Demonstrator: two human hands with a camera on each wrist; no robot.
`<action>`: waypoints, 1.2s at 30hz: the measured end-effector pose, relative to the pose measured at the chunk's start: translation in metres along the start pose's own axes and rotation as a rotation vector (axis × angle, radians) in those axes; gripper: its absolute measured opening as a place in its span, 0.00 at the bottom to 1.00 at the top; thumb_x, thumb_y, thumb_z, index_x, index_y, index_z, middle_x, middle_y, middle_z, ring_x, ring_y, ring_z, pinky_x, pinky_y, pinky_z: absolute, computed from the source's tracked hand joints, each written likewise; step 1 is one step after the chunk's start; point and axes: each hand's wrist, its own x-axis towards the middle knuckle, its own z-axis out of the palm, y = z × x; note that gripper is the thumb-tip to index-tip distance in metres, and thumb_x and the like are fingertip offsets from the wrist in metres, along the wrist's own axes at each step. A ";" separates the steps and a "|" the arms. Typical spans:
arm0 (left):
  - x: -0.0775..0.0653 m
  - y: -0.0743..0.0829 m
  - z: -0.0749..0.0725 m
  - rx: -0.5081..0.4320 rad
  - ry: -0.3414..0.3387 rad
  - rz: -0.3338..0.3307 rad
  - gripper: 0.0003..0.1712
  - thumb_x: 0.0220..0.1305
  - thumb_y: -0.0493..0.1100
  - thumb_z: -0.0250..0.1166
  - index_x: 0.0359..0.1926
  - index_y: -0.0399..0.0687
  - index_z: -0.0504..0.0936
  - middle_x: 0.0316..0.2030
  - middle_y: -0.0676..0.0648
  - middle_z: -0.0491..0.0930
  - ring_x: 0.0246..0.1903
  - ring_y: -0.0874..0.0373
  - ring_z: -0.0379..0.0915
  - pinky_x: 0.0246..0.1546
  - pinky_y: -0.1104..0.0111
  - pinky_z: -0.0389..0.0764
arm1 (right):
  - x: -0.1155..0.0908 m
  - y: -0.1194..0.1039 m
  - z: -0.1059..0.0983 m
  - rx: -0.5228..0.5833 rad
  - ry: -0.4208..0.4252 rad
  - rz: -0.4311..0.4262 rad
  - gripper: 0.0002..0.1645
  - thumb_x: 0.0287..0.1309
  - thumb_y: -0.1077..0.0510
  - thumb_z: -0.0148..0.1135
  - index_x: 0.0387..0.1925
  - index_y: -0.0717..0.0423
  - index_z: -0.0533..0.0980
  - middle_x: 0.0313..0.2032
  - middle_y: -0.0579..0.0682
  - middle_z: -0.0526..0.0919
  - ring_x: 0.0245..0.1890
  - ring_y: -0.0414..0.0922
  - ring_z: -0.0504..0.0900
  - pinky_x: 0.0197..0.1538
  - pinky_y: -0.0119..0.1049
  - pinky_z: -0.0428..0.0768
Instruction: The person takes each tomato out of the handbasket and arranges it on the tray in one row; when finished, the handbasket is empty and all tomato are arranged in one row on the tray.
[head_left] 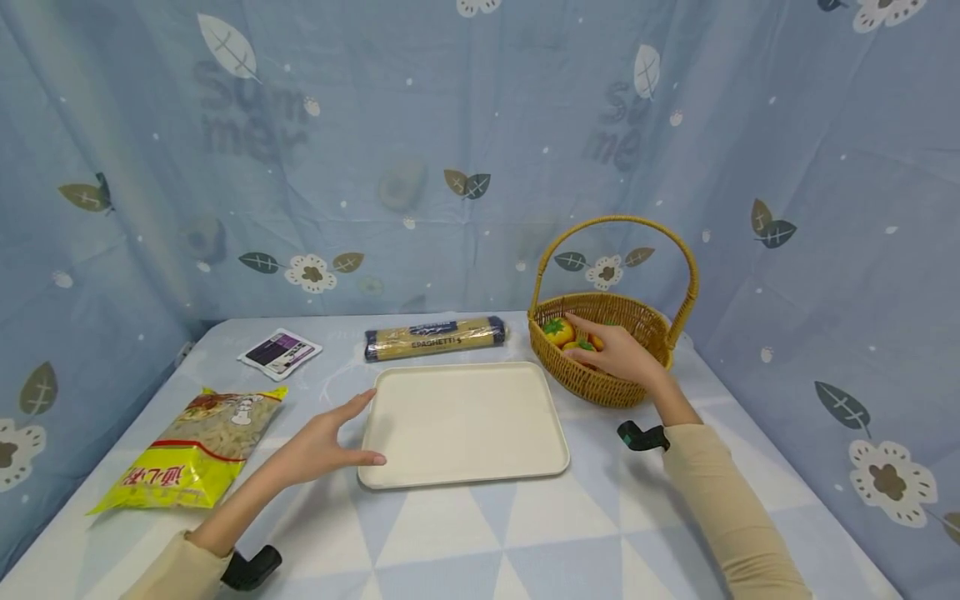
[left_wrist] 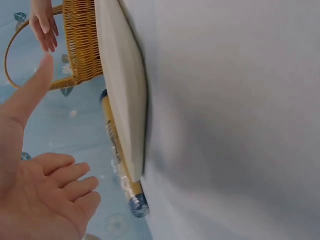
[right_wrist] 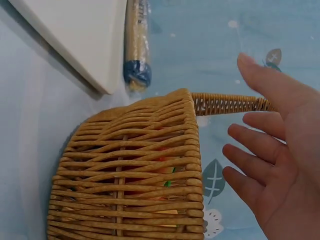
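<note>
1. Curtain (head_left: 465, 108): I observe a blue cloth printed with leaves and flowers, enclosing the rear and both sides.
2. Desk (head_left: 450, 542): covered in pale material with blue and white triangles; it carries all the items below.
3. Wicker basket (head_left: 579, 380): stands at the right, just beyond the tray's far right corner, its arched handle upright.
4. Tray (head_left: 465, 425): cream, rectangular, lying flat at mid-desk.
5. Yellow bag (head_left: 187, 454): pasta pieces showing through its clear part; lies left of the tray, beside the left forearm.
6. Spaghetti pack (head_left: 435, 337): lies lengthwise behind the tray, dark blue at both ends.
7. Left hand (head_left: 322, 450): I find it unclenched, grasping nothing, thumb and fingers spread at the tray's left edge. I cannot tell whether it touches.
8. Right hand (head_left: 615, 354): released, fingers loosely extended over the basket, fingertips near the fruits. My right wrist view shows its palm bare; contact with the fruits I cannot confirm.
9. Flat packet (head_left: 281, 354): white with a dark purple label, behind the yellow bag.
10. Fruits (head_left: 557, 332): yellow-orange with green tops, inside the basket, partly hidden by the right hand.
</note>
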 end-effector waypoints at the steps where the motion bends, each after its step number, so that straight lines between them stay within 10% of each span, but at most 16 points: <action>1: 0.000 -0.002 0.001 -0.005 -0.007 -0.019 0.60 0.50 0.63 0.72 0.74 0.39 0.53 0.70 0.33 0.55 0.67 0.32 0.53 0.58 0.40 0.66 | 0.000 0.001 -0.001 0.007 0.004 0.008 0.43 0.63 0.41 0.60 0.73 0.50 0.58 0.13 0.44 0.60 0.11 0.40 0.53 0.23 0.37 0.64; 14: 0.002 -0.036 0.005 -0.087 -0.120 -0.134 0.55 0.57 0.56 0.70 0.74 0.36 0.50 0.69 0.27 0.52 0.67 0.29 0.47 0.62 0.38 0.58 | 0.008 0.022 -0.002 -0.037 -0.052 0.108 0.36 0.64 0.48 0.62 0.69 0.55 0.65 0.22 0.54 0.76 0.14 0.43 0.60 0.36 0.43 0.70; 21: 0.006 -0.041 -0.004 -0.181 -0.206 -0.111 0.54 0.59 0.50 0.69 0.74 0.34 0.47 0.72 0.29 0.45 0.70 0.31 0.40 0.65 0.40 0.52 | 0.010 0.030 -0.002 -0.014 -0.093 0.142 0.38 0.61 0.48 0.65 0.68 0.59 0.66 0.59 0.63 0.75 0.53 0.60 0.76 0.54 0.55 0.75; 36: 0.019 -0.052 -0.005 -0.182 -0.281 -0.052 0.55 0.58 0.47 0.71 0.74 0.33 0.46 0.72 0.29 0.44 0.70 0.32 0.38 0.66 0.40 0.50 | 0.013 0.035 0.000 -0.006 -0.113 0.190 0.38 0.61 0.47 0.64 0.67 0.62 0.67 0.58 0.63 0.76 0.57 0.59 0.75 0.57 0.54 0.74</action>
